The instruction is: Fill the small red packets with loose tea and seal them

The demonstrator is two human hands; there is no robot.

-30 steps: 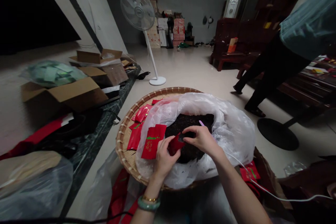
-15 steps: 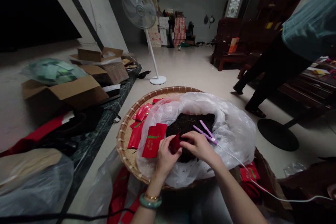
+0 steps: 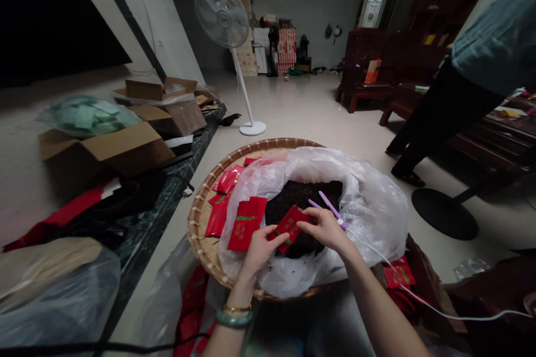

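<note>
Red packet (image 3: 290,228) now spread flat, held between both hands (image 3: 260,254) (image 3: 324,228)

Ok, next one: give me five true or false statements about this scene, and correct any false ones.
1. The left hand and right hand both grip a small red packet. True.
2. The dark mass sits in a cardboard box. False: it lies in a white plastic bag on a round woven tray.
3. A green bangle is on the right wrist. False: it is on the left wrist.
4. A purple clip on a white cable sits by the right hand. True.
5. A standing fan stands upright beyond the tray. True.
</note>
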